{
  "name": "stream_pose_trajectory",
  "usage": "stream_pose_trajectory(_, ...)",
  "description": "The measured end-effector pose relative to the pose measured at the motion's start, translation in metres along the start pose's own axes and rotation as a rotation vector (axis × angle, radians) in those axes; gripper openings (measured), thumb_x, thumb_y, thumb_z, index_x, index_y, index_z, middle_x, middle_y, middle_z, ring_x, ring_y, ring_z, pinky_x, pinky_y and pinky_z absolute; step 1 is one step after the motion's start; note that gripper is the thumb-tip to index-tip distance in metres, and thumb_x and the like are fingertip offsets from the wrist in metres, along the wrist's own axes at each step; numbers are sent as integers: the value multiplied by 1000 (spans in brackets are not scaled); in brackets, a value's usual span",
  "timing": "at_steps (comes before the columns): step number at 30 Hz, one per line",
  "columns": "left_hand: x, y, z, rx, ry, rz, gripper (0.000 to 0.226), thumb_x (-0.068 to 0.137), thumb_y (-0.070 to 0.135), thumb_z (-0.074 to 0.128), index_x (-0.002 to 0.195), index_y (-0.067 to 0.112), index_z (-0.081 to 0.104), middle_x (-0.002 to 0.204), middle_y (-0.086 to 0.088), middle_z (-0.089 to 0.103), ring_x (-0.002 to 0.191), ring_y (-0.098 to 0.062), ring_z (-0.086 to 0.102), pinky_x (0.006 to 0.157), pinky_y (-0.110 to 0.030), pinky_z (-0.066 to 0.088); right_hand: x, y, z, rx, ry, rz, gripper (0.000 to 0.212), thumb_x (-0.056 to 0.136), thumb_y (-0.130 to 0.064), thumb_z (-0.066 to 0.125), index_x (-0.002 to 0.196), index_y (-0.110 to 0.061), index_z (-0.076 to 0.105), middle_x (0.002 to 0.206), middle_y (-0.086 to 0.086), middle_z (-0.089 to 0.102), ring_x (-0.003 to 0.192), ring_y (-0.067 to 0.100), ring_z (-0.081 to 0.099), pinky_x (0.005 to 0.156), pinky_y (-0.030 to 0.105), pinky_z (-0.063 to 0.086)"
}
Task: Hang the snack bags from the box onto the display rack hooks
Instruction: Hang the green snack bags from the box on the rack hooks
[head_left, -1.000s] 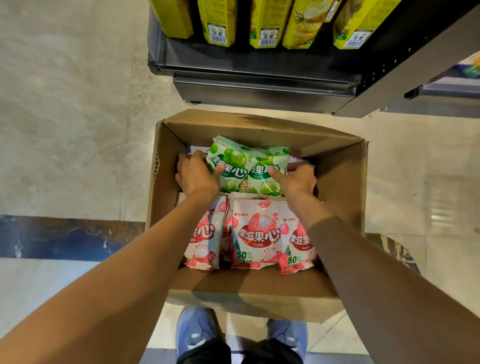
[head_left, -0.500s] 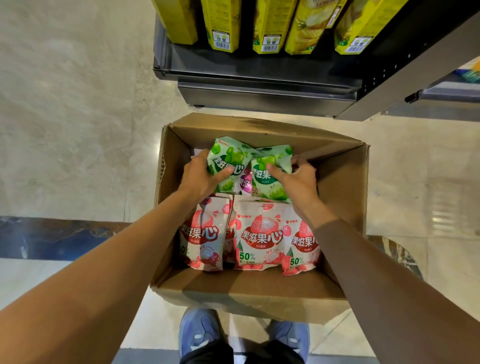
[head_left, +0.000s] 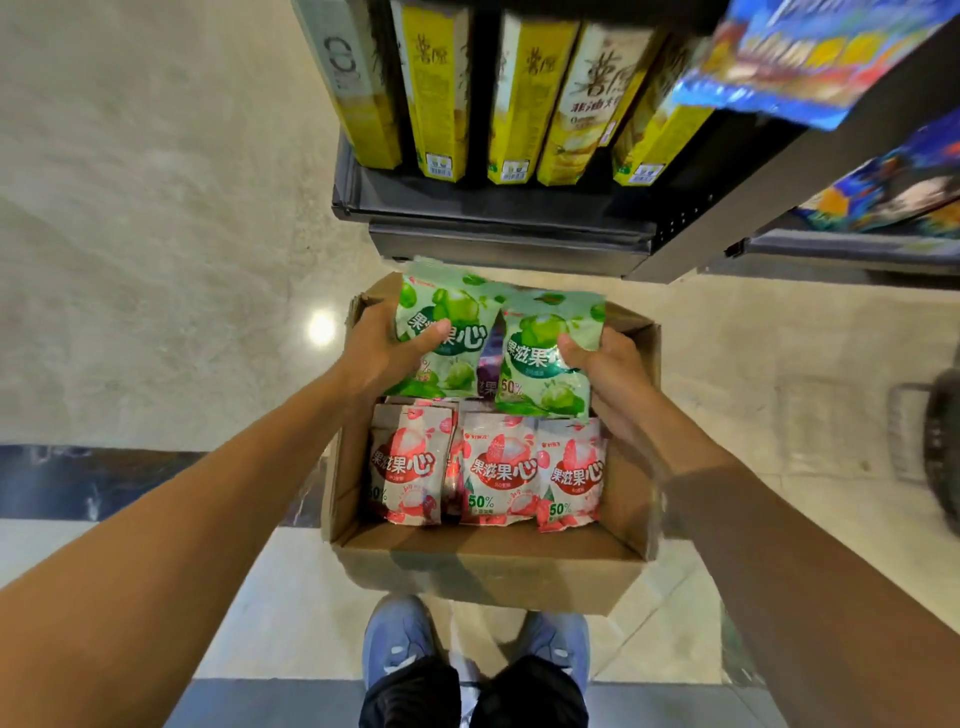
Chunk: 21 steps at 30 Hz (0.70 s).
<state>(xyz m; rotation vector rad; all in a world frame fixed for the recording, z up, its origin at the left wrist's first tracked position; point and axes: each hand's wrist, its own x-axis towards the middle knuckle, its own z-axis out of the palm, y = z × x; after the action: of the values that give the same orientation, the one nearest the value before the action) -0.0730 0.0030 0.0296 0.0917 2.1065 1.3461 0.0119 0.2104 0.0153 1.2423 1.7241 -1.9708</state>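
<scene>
An open cardboard box (head_left: 488, 571) sits on the floor in front of my feet. My left hand (head_left: 382, 351) grips a green snack bag (head_left: 441, 312) with the thumb across its front. My right hand (head_left: 605, 369) grips a second green snack bag (head_left: 545, 358) the same way. Both bags are raised above the far end of the box. Several red and white snack bags (head_left: 498, 473) stand in a row in the near half of the box. A purple bag (head_left: 487, 382) shows between the two green ones. No rack hooks are visible.
A dark metal shelf unit (head_left: 498, 218) stands just beyond the box, with tall yellow snack cartons (head_left: 519, 98) on it. Blue packets (head_left: 810, 57) hang at the upper right. A dark wheeled object (head_left: 940, 447) is at the right edge. My blue shoes (head_left: 400, 639) are below the box.
Both hands have lifted the two green bags up from the far end of the box. The view has tilted up, showing more of the shelf.
</scene>
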Motion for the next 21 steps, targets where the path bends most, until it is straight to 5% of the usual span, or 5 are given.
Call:
stream_pose_trajectory(7, -56, 115, -30, -203, -27, 60, 29, 91, 18, 58, 119, 23, 51, 120, -8, 64, 107, -24, 64, 91, -49, 52, -101, -117, -23, 261, -98, 23, 41, 91, -18, 56, 128, -3, 52, 119, 15, 65, 105, 30, 64, 74, 43, 58)
stream_pose_trajectory(11, -96, 192, -52, -256, -70, 129, 47, 80, 39, 63, 124, 28, 50, 124, -2, 63, 113, -23, 61, 96, -53, 46, -168, -183, -35, 252, -153, -59, 57, 74, -29, 66, 126, -9, 56, 115, 9, 68, 102, 25, 67, 76, 41, 58)
stream_pose_trajectory(17, -154, 314, -89, -269, -104, 238, 82, 71, 57, 71, 137, 20, 41, 135, 1, 55, 126, -20, 50, 105, -50, 39, -267, -286, -59, 275, -160, -167, 25, 87, -19, 59, 109, -8, 64, 92, 7, 75, 80, 19, 72, 65, 35, 60)
stream_pose_trajectory(21, -187, 392, -105, -250, -85, 306, 104, 58, 73, 69, 142, 24, 34, 144, 3, 46, 133, -18, 42, 109, -47, 35, -332, -350, -74, 321, -166, -228, 28, 83, -17, 62, 109, -4, 65, 93, 11, 74, 77, 20, 72, 60, 36, 59)
